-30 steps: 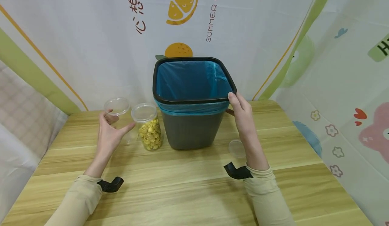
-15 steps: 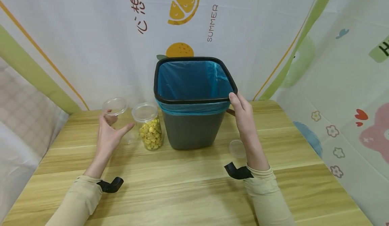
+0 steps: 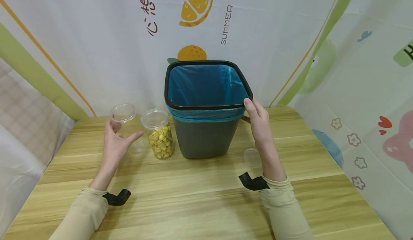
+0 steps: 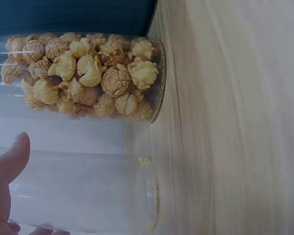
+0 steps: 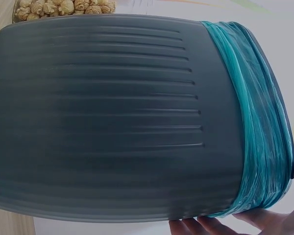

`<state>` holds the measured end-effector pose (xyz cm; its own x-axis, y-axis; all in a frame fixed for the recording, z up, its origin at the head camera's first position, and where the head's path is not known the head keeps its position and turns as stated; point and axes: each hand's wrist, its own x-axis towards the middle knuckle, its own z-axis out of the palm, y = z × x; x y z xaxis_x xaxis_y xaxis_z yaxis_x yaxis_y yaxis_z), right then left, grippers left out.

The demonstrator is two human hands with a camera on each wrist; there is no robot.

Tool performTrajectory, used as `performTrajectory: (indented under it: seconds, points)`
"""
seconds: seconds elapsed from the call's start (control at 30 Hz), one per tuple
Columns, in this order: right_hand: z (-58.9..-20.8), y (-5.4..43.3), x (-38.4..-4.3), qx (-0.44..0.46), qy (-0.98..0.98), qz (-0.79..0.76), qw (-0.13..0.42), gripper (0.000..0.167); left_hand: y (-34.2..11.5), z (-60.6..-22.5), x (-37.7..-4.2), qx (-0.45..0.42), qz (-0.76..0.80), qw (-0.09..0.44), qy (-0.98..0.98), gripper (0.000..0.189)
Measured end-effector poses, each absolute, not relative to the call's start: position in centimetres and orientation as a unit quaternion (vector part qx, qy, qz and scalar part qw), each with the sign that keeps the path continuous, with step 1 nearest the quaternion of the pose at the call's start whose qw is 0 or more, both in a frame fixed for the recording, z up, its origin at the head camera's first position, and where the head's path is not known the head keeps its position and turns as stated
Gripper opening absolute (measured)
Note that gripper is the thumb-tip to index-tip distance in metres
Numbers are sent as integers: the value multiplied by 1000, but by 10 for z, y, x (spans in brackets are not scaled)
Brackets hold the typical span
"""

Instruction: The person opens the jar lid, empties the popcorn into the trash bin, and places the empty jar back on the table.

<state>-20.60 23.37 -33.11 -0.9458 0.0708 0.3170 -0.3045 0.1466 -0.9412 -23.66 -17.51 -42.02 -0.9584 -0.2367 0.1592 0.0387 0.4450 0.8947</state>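
Jar [image 4: 88, 188] shifted slightly left, clear, upright

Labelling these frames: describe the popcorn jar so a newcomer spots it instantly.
Find the dark bin with the blue liner on the table. Beside it, on the left in the head view, stands a clear jar. It holds yellow popcorn, while the other jar, by the left hand, shows only crumbs.

The bin [image 3: 206, 138] is grey, its rim [image 3: 206, 108] black, its liner [image 3: 200, 82] blue, the popcorn [image 3: 161, 142] yellow, the table [image 3: 187, 197] wood-grained.
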Motion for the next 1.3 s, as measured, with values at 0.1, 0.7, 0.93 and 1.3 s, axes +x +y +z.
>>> performTrajectory:
  seconds: [0.1, 0.7, 0.93, 1.3]
  points:
    - [-331, 233, -206, 78, -745, 647, 145, 55, -177, -419, -233, 57, -527, 136, -837, 120]
    - [-331, 233, -206, 83, -744, 648, 142, 55, -181, -414, -202, 74, -536, 145, -829, 113]
    - [-331, 234, -206, 83, -744, 648, 142, 55, -179, -416, -194, 85, -533, 155, -827, 111]
    - [-331, 233, -207, 75, -745, 648, 137, 57, -162, -420, -180, 91, -526, 202, -821, 95]
